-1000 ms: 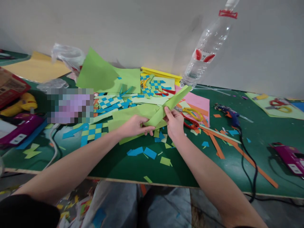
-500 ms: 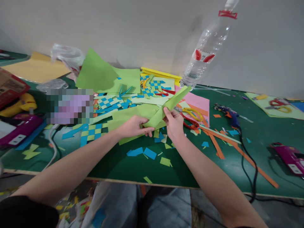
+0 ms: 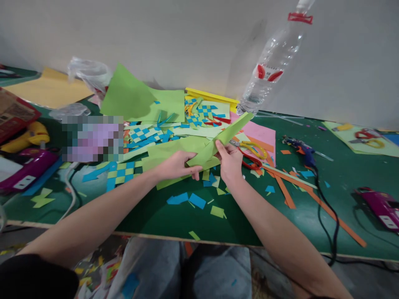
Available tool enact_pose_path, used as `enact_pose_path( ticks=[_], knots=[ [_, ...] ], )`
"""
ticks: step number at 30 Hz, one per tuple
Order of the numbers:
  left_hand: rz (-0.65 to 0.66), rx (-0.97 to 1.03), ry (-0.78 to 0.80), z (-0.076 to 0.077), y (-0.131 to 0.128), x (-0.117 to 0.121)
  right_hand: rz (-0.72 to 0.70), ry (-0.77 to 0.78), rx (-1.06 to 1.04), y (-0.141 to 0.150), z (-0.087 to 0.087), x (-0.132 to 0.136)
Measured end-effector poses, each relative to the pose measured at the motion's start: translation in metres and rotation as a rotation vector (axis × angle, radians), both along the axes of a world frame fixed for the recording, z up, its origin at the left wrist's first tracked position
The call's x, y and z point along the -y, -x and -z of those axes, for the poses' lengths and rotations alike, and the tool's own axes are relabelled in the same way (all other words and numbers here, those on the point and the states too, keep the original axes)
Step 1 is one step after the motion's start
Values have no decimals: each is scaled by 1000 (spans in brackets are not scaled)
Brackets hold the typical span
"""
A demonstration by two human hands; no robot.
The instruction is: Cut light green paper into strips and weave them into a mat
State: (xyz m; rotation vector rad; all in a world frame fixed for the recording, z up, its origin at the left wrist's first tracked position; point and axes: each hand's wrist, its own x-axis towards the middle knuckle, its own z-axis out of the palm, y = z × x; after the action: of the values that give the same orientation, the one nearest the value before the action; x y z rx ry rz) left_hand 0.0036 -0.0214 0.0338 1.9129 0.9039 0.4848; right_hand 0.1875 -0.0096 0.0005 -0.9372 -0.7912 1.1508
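A folded light green paper sheet [image 3: 218,141] is held just above the green table [image 3: 174,220], pointing up and to the right. My left hand [image 3: 176,165] pinches its lower left end, thumb on top. My right hand [image 3: 230,160] grips the paper's middle from the right, thumb pressed along the fold. Beneath and behind the hands lie more green sheets [image 3: 174,147] and blue-and-green woven paper mats [image 3: 146,135]. Small blue and green scraps [image 3: 190,200] lie on the table in front of the hands.
Yellow-handled scissors [image 3: 253,148] and red ones [image 3: 249,162] lie right of my hands. Farther right are a blue glue gun [image 3: 301,148] with a black cord, orange strips [image 3: 288,191] and a purple tool [image 3: 378,204]. A clear bottle [image 3: 269,70] stands behind; a yellow glue gun [image 3: 29,135] lies left.
Almost nothing differs. Both hands keep their grip on the folded green paper; the left hand's fingers have shifted slightly along its lower edge.
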Motion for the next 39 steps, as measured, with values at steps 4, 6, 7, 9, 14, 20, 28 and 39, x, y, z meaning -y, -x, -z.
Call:
enact_pose_path(
  ticks=[4, 6, 7, 9, 14, 20, 28, 39],
  knots=[
    [40, -8, -27, 0, 2, -2, -22, -17, 19, 0, 2, 1],
    [51, -11, -37, 0, 3, -2, -26, -24, 20, 1, 2, 1],
    [56, -4, -40, 1, 4, -3, -28, -25, 19, 2, 2, 1],
    [65, 15, -40, 1, 5, -3, -36, -24, 18, 2, 1, 2],
    [52, -10, -31, 2, 4, -2, -46, -24, 39, 2, 1, 2],
    [-5, -93, -13, 3, -1, 4, -34, 2, 86, 1, 5, 0],
    [-44, -2, -24, 1, -1, 5, -24, -40, 177, 0, -1, 4],
    [-147, -38, -145, 7, -3, 2, -208, -62, 244, 6, -5, 16]
  ],
)
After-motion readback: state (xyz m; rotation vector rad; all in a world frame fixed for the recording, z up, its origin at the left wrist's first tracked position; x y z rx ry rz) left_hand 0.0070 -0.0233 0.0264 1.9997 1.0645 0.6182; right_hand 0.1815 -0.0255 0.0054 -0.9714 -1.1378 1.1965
